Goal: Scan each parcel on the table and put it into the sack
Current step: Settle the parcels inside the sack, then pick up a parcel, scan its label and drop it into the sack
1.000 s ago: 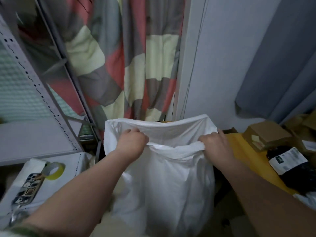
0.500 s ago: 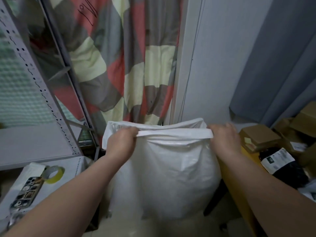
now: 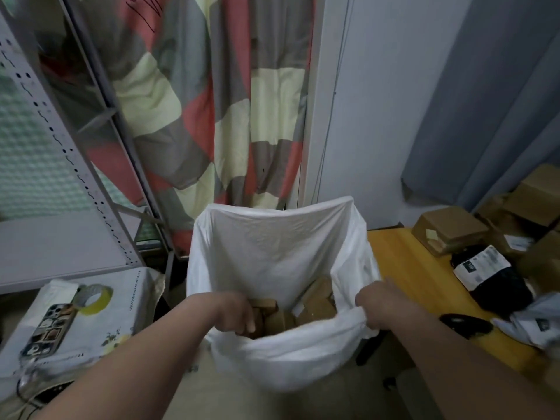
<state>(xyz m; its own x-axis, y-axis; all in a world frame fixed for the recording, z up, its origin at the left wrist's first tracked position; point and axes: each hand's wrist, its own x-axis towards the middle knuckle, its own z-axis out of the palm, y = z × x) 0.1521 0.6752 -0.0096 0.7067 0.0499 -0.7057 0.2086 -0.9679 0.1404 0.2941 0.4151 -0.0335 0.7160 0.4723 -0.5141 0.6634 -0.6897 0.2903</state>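
Observation:
A white woven sack stands open in front of me, and several brown cardboard parcels show inside it. My left hand grips the near rim on the left, fingers curled over the edge into the sack. My right hand grips the near rim on the right. On the yellow table to the right lie a brown box, a black bag parcel with a white label, a grey bag parcel and a black handheld scanner.
More cardboard boxes pile up at the back right under a grey curtain. A metal shelf rack stands at the left. Below it a cloth-covered surface holds a tape roll and a phone. A patchwork curtain hangs behind the sack.
Both hands have pulled the sack's near rim down and toward me, spreading its mouth open. The parcels inside have come into sight.

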